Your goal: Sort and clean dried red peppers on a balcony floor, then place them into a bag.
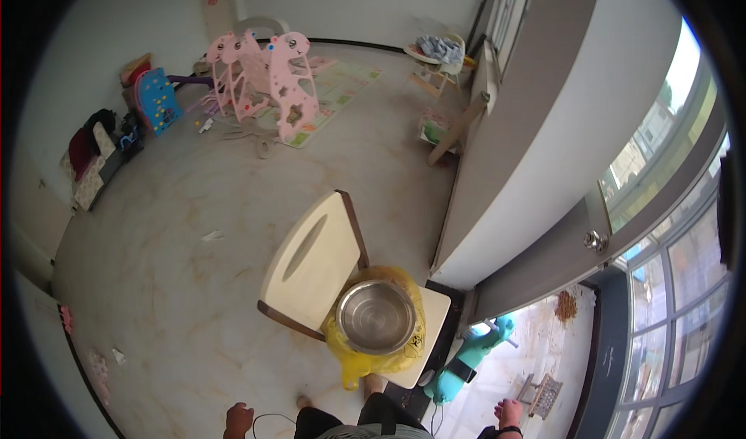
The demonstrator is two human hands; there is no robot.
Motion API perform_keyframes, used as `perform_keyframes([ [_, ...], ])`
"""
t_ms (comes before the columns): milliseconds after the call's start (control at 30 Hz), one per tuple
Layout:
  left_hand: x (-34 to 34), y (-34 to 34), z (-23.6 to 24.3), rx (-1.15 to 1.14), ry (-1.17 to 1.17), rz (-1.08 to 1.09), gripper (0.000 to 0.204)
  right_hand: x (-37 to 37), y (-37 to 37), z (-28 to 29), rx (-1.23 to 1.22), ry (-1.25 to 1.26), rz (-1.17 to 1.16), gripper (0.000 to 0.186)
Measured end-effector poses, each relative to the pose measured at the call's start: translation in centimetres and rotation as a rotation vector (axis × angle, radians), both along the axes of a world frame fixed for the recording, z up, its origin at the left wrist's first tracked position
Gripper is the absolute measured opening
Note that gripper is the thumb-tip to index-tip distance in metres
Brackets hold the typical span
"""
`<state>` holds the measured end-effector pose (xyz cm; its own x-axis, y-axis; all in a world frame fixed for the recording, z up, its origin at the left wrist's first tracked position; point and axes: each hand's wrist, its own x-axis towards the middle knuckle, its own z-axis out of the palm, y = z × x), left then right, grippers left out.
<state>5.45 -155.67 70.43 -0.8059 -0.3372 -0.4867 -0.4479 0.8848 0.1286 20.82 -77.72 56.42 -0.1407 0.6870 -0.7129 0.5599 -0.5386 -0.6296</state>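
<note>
Low at the bottom edge, my left hand [239, 420] is curled closed, with a thin black cable looping beside it. My right hand [509, 413] hangs at the lower right, fingers also curled, a dark band around its wrist. Nothing shows in either hand. Between them and farther forward stands a cream chair [311, 264] with dark edging. On its seat [431, 315] lies a yellow plastic bag [342, 353], and a round stainless steel basin [376, 317] rests on the bag. Neither hand touches the chair, bag or basin.
A teal ride-on toy [466, 361] stands at the doorway, right of the chair. Beside it is an open grey door [536, 256]. A small wooden stool-like item [544, 396] lies beyond. Farther off are a pink play set [291, 89], a blue board [158, 101] and a high chair [439, 70].
</note>
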Motion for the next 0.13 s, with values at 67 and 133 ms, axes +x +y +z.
perform_keyframes([
  [67, 1.0, -1.2, -0.7, 0.013, 0.067, 0.072, 0.041, 3.3, 1.7, -0.8, 0.013, 0.036, -0.037, 0.018],
  [133, 0.6, -1.0, -2.4, 0.072, 0.127, 0.109, 0.039, 7.0, 5.7, 0.7, 0.052, 0.064, -0.051, 0.018],
])
